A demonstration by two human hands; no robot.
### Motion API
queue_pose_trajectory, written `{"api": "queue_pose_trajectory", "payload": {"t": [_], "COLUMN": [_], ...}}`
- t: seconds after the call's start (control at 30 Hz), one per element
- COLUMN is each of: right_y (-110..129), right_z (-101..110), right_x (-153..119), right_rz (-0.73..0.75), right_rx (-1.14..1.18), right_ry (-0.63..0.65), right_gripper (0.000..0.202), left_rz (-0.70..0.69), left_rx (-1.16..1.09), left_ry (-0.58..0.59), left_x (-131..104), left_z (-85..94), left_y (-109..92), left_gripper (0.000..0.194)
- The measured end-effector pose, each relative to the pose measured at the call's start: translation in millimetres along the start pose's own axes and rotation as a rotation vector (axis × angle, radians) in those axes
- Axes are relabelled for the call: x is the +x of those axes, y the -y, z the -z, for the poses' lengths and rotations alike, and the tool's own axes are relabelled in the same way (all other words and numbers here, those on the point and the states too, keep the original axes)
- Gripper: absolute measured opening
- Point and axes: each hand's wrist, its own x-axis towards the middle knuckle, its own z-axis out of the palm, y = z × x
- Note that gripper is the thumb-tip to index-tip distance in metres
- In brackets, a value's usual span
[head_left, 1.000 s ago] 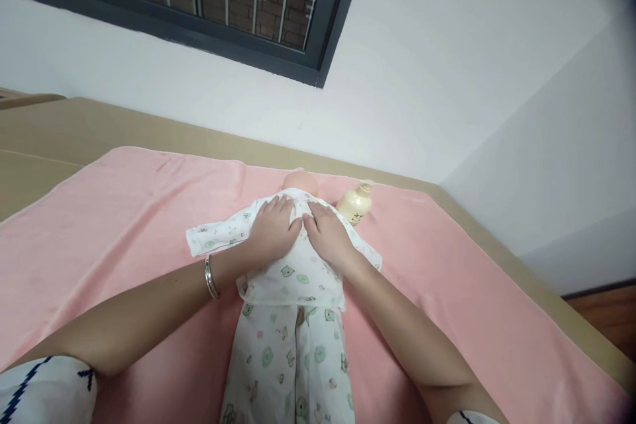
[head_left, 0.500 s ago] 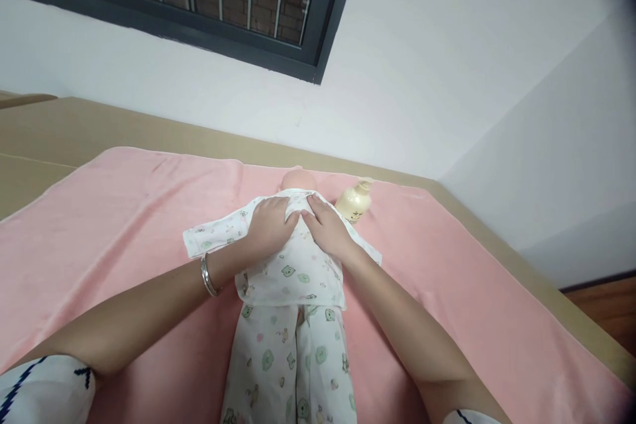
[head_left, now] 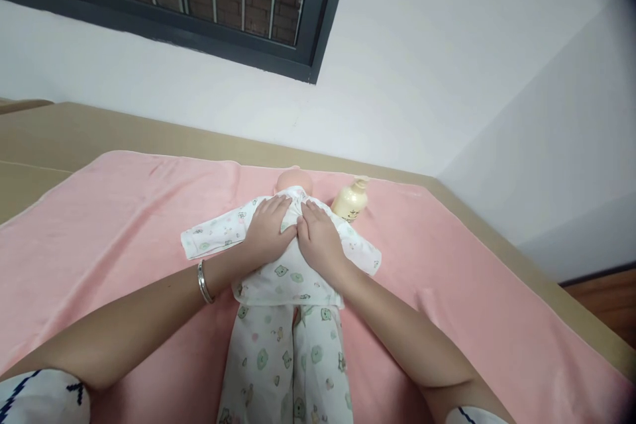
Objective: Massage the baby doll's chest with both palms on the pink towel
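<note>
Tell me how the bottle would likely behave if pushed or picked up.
The bottle may feel somewhat slippery, since its surface looks glossy. A push could well tip it, as the blanket beneath is soft-looking and wrinkled. Once on its side, it would probably roll a little, given its rounded body.

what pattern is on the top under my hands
The top has scattered small printed motifs, many green, on white; the head view shows it.
</note>
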Motion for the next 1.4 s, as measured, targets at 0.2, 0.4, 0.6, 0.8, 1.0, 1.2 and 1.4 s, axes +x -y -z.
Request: {"api": "queue_pose_trajectory", "payload": {"t": [0.2, 0.4, 0.6, 0.8, 1.0, 1.2, 1.4], "right_y": [-1.9, -7.4, -9.4, 7.0, -19.1, -7.2, 1.1], "right_z": [-0.8, -1.4, -1.1, 8.1, 10.3, 7.4, 16.1], "right_x": [-0.5, 2.4, 6.4, -4.7, 17.6, 8.3, 2.6], "right_rz": [-0.004, 0.007, 0.033, 0.059, 0.040, -0.009, 0.040], "right_rx": [0.064, 0.121, 0.099, -0.003, 0.162, 0.036, 0.061], "right_ry": [-0.037, -0.030, 0.012, 0.125, 0.091, 0.070, 0.114], "right_gripper": [0.049, 0.050, 0.051, 0.058, 0.049, 0.050, 0.048], "left_rz": [-0.023, -0.025, 0.023, 0.216, 0.076, 0.131, 0.107], "left_rx": [-0.005, -0.018, -0.118, -0.178, 0.091, 0.086, 0.097], "left_ry": [-0.041, -0.050, -0.084, -0.052, -0.081, -0.011, 0.013], "left_x": [-3.6, -3.1, -0.6, 10.9, -12.2, -1.1, 7.6], "left_z": [-6.2, -5.8, -7.0, -5.8, -10.1, -2.6, -0.8], "left_y": [2.1, 3.6, 6.0, 11.7, -11.0, -8.2, 0.0], "left_gripper": [0.055, 0.053, 0.047, 0.046, 0.048, 0.047, 0.042]}}
